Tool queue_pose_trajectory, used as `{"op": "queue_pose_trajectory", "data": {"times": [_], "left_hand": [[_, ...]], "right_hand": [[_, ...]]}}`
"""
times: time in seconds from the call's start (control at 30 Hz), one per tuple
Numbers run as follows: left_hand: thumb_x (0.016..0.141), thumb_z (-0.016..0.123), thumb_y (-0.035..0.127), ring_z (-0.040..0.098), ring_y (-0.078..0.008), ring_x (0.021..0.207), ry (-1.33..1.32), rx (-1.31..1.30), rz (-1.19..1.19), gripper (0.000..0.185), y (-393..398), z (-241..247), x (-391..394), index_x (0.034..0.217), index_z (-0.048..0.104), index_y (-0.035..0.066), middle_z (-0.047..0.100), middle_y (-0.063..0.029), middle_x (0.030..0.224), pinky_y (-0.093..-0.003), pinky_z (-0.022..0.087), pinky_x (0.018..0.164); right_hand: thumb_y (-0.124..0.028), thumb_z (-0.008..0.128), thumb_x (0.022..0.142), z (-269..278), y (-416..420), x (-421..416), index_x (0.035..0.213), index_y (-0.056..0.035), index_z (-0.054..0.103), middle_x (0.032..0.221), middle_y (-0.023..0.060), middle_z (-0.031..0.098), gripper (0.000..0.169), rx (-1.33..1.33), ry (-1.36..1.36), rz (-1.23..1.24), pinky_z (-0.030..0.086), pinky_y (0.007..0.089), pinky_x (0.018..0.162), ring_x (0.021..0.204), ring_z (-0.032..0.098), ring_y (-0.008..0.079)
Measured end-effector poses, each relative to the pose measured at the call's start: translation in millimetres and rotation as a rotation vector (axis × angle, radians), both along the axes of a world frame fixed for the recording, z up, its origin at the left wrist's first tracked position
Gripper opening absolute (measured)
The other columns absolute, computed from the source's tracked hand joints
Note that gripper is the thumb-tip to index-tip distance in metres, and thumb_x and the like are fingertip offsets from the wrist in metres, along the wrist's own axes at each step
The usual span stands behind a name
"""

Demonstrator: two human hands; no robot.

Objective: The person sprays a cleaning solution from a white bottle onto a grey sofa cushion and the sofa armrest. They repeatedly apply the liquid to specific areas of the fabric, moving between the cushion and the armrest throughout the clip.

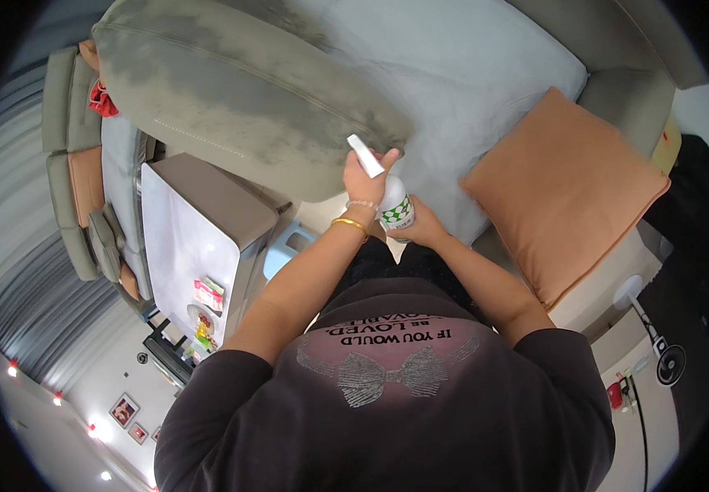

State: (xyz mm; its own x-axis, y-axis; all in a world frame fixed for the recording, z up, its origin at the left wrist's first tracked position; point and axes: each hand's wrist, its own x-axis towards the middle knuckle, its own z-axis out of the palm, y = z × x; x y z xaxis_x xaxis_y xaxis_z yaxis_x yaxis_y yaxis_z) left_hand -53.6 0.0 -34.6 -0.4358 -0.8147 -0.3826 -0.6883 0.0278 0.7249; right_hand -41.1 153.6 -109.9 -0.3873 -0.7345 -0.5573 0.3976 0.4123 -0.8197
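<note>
A white spray bottle (396, 206) with a green diamond pattern is between my hands, in front of my waist. My left hand (364, 181), with a beaded bracelet and a gold bangle at the wrist, grips its neck under the white trigger head (365, 156). Fingers of my right hand (421, 224) wrap the lower part of the bottle. Just beyond the bottle lies the rounded end of a grey-green sofa section (238, 92), its surface marked with darker patches. Beside it spreads the light grey-blue seat (434, 80).
An orange cushion (569, 197) lies on the right. To the left are a white-topped coffee table (176, 227) with snack packets (209, 295), a light blue stool (287, 246) and another sofa (87, 172). A small fan (670, 364) stands at the lower right.
</note>
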Motion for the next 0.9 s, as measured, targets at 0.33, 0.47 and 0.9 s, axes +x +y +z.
{"op": "queue_pose_trajectory", "data": {"times": [0.33,0.47,0.9], "left_hand": [[0.063,0.066,0.019,0.06,-0.0361,0.071,-0.238,-0.167,-0.556,0.024,13,-56,21,0.078,0.056,0.003,0.061,-0.0176,0.073,-0.0419,0.049,0.065],[0.063,0.064,0.017,0.06,-0.0365,0.072,-0.281,-0.133,-0.716,0.023,13,-76,34,0.082,0.056,0.005,0.061,-0.0156,0.076,-0.0428,0.049,0.067],[0.067,0.064,0.018,0.059,-0.0406,0.076,-0.412,-0.181,-0.958,0.03,-5,-68,35,0.089,0.052,0.003,0.061,-0.022,0.081,-0.0469,0.049,0.067]], "right_hand": [[-0.029,0.083,0.057,-20,-10,46,0.127,0.0037,0.034,0.121,0.0164,0.049,0.092,0.01,-0.283,-0.022,0.038,0.037,0.096,0.113,0.048,0.0256],[-0.039,0.081,0.06,-40,-4,48,0.127,0.0036,0.035,0.115,0.0164,0.051,0.091,0.107,-0.134,0.093,0.04,0.0368,0.093,0.106,0.05,0.0268],[-0.015,0.057,0.085,-120,-40,-3,0.114,0.0005,0.051,0.099,0.0104,0.061,0.033,0.059,-0.176,-0.501,0.048,0.0281,0.073,0.083,0.059,0.0163]]}}
